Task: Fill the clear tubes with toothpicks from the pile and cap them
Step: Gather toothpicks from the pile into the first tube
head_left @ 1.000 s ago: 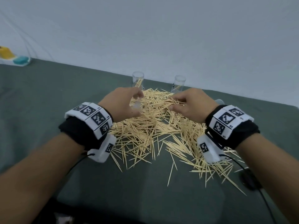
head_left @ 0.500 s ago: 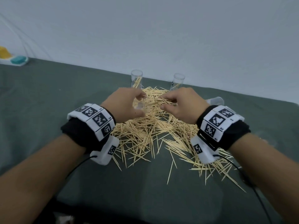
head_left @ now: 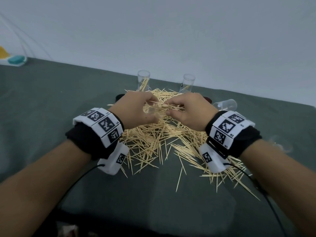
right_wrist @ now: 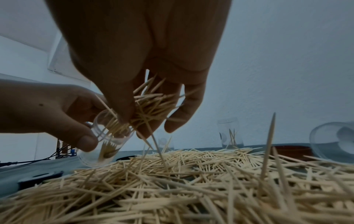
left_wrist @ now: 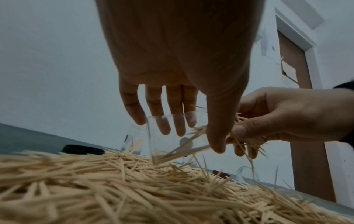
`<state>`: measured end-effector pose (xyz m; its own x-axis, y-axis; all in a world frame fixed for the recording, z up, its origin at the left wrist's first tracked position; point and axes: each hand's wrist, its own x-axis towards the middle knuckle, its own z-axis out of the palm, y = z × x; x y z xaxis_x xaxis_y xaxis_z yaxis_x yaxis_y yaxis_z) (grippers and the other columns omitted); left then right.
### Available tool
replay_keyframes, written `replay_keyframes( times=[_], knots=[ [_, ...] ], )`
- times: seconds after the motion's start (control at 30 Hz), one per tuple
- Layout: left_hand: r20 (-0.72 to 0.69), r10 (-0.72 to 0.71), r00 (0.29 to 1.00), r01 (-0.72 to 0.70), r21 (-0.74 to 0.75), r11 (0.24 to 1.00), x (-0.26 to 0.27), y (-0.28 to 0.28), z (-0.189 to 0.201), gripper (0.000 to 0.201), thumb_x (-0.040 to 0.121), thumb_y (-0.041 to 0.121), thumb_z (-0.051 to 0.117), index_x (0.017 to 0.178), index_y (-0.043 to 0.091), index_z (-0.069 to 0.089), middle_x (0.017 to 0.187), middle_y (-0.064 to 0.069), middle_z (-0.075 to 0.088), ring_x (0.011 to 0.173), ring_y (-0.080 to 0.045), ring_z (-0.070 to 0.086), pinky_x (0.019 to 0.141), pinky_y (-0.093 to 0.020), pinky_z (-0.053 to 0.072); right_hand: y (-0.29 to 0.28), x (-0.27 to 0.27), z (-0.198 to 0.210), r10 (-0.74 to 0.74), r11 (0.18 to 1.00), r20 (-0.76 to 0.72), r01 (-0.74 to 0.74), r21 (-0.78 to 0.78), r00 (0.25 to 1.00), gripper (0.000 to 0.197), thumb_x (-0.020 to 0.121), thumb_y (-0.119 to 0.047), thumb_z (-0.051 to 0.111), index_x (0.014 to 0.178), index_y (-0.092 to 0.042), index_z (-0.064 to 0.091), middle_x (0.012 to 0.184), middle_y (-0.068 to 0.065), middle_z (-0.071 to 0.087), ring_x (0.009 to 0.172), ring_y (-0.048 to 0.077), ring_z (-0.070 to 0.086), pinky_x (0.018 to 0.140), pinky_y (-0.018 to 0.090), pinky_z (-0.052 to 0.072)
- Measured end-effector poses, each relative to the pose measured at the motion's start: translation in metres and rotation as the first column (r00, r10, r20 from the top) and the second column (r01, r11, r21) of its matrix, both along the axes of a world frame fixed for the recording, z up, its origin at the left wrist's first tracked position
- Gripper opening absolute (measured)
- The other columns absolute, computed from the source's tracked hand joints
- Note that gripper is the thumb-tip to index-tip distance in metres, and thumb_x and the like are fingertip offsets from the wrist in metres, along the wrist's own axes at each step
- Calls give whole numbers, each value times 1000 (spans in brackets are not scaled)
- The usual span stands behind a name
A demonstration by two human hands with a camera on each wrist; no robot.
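Left hand grips a clear tube, thumb on one side & fingers on the other, tilted w/ its mouth toward the right hand. Right hand pinches a bundle of toothpicks, thumb against curled fingers, tips of the bundle entering the tube mouth. Both hands sit close together, just above the far part of the pile.

Head view: the tube is mostly hidden by the left hand; only a faint glassy curve shows betw. the hands. Right wrist view shows it plainly: a few picks already lie inside, some stragglers hang from the bundle down to the pile. Left wrist view shows the tube's wall from below, w/ fingers seen through it.

The pile spreads across a dark green desk, loose picks trailing toward the near edge. Behind the pile stand two upright tubes, a left one & a right one, each uncapped w/ a few picks inside. Another tube lies on its side at far right. A dark cap rests beside the pile on the left; a reddish one is partly hidden on the right. Black-and-white marker bands wrap both wrists.

Hard to tell: how full the held tube is, whether it touches the pile. A teal & yellow item at far left is cut off by the frame edge.
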<state>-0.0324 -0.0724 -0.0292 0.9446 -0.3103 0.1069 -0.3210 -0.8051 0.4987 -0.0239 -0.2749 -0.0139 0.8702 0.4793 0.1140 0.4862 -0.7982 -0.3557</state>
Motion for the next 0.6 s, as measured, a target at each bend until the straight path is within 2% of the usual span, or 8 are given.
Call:
replay_keyframes(
  times=[0.1, 0.17, 0.23, 0.3, 0.37, 0.43, 0.5, 0.6],
  knots=[
    [4, -21, 1000, 21, -36, 999, -1, -4, 0, 57, 75, 41, 80, 124, 23, 59, 102, 15, 58, 98, -6, 58, 75, -9, 37, 1, 1, -5, 16, 999, 19, -16, 35, 1000, 26, 92, -31, 63, 117, -27, 68, 104, -9, 68, 92, 5, 55, 81, 22, 38],
    [4, -25, 1000, 25, -58, 998, -1, -5, 0, 56, 75, 42, 80, 123, 24, 60, 101, 15, 59, 98, -5, 58, 72, -3, 34, 0, 2, -8, 26, 998, 36, -28, 51, 999, 24, 92, -28, 62, 115, -27, 69, 98, -9, 67, 89, 7, 55, 78, 23, 37],
    [-4, -25, 1000, 25, -72, 997, -2, -5, -1, 56, 75, 43, 80, 123, 24, 60, 102, 15, 60, 98, -5, 58, 73, -3, 34, -1, 3, -11, 37, 998, 32, -39, 58, 999, 22, 93, -28, 60, 114, -28, 69, 91, -11, 64, 85, 8, 55, 74, 24, 36],
    [-14, -23, 1000, 22, -81, 996, -2, -6, 0, 56, 75, 42, 80, 123, 24, 60, 103, 15, 61, 99, -5, 59, 74, -5, 36, -2, 3, -13, 36, 998, -2, -35, 60, 999, 21, 94, -30, 58, 113, -32, 68, 86, -15, 61, 78, 2, 55, 69, 22, 37],
    [-24, -22, 999, 20, -88, 996, -2, -6, -1, 55, 75, 41, 81, 123, 25, 60, 104, 14, 62, 99, -6, 60, 75, -9, 38, -3, 4, -14, 31, 997, -50, -27, 73, 998, 16, 95, -32, 57, 100, -44, 66, 77, -20, 59, 69, -6, 53, 63, 19, 36],
    [-31, -24, 999, 21, -95, 995, -3, -6, -1, 54, 74, 41, 81, 122, 26, 60, 105, 13, 63, 99, -6, 60, 74, -8, 39, -3, 5, -13, 35, 997, -57, -30, 76, 998, 20, 95, -32, 58, 84, -50, 59, 71, -21, 59, 63, -6, 53, 61, 19, 35],
    [-31, -25, 999, 22, -99, 995, -3, -6, -1, 54, 74, 41, 81, 121, 26, 60, 105, 12, 65, 99, -6, 60, 75, -8, 40, -4, 5, -14, 26, 997, -61, -21, 77, 998, 12, 95, -34, 58, 96, -43, 64, 74, -20, 61, 66, -6, 55, 62, 21, 37],
    [-32, -23, 999, 19, -107, 994, -3, -6, -2, 56, 73, 42, 81, 122, 25, 61, 108, 10, 65, 101, -7, 60, 83, -16, 43, -3, 4, -13, 11, 995, -73, -4, 98, 997, 18, 94, -30, 60, 111, -33, 67, 78, -14, 66, 72, 5, 64, 67, 26, 48]
  ],
)
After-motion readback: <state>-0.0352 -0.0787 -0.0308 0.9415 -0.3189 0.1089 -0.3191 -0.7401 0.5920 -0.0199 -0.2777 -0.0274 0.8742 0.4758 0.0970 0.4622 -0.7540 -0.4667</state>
